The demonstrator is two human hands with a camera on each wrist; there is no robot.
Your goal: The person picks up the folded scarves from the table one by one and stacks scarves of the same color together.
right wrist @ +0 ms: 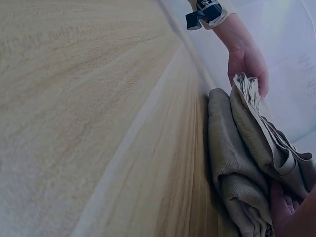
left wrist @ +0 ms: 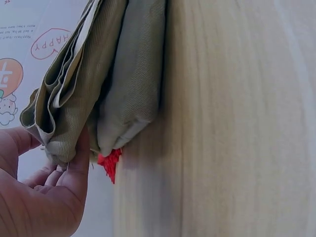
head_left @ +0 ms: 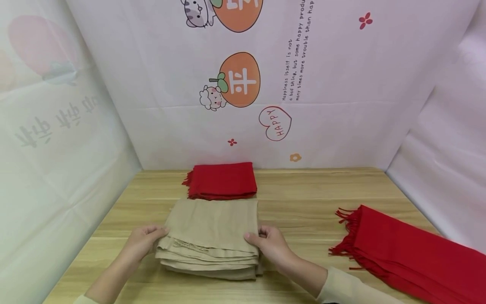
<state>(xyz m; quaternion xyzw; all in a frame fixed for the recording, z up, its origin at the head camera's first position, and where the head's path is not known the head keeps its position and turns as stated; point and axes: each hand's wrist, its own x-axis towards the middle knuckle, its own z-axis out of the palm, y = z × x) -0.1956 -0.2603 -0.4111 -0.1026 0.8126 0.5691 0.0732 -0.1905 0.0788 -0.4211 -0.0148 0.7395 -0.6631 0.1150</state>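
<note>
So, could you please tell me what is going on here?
A person is handling a stack of folded beige cloth with both hands. The left hand and the right hand pinch its upper layers at opposite sides, while the lower part rests on the wooden table. Just beyond it lies a small folded red cloth, fringed at its left end, and off to the right lies a larger red cloth, also fringed. Neither hand touches the red ones.

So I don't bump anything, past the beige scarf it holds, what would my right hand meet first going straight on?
Probably the fringed red scarf farther back, though depth is unclear.
</note>
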